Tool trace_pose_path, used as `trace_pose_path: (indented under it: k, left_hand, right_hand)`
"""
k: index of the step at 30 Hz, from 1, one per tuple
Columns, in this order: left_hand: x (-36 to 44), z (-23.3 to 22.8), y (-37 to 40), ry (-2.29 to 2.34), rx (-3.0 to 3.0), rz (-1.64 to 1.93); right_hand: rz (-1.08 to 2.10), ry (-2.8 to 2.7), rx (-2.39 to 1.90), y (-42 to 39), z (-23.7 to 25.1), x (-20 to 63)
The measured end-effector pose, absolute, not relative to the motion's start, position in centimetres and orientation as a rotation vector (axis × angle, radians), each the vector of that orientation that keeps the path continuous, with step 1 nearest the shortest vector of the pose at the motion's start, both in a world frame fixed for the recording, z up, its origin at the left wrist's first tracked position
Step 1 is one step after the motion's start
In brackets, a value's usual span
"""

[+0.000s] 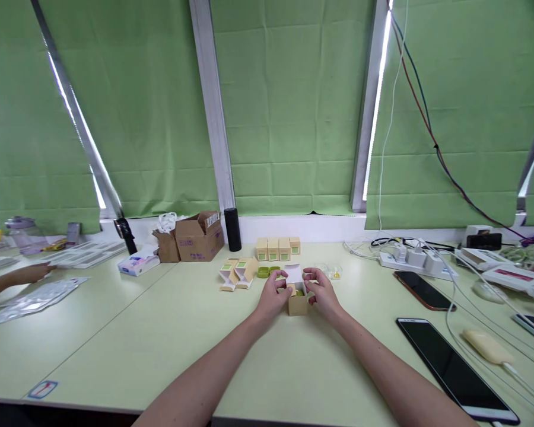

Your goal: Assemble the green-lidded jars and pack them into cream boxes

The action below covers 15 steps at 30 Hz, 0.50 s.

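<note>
Both hands met over a small tan box (298, 303) on the pale green desk (160, 332). Left hand (273, 295) pinched the box's left side, thumb and fingers curled at the open top, where a white flap (294, 273) stood up and something green showed inside. Right hand (321, 292) pinched the opposite side in the same way. Far to the left of the left hand, another person's hand (35, 272) lay by clear plastic bags (40, 298). Just beyond the left hand lay two opened tan cartons (238, 274) and two green pieces (267, 271); behind those stood a row of four closed boxes (278, 249). Well to the right of the right hand lay two phones (449, 362).
</note>
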State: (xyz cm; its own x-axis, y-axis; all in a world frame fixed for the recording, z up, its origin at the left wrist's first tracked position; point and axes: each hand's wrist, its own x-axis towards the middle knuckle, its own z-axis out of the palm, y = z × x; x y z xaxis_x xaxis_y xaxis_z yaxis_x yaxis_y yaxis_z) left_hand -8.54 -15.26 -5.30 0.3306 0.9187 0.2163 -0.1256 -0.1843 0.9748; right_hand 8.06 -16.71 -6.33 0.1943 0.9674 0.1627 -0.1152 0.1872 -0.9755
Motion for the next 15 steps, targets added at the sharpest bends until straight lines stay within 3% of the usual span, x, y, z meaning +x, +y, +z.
trace_pose_path:
  k: [15]
  left_hand:
    - [-8.5, -5.58, -15.04, 0.794, 1.476, 1.143]
  right_hand:
    - [0.992, -1.132, -1.146, -16.89, -6.8, 7.6]
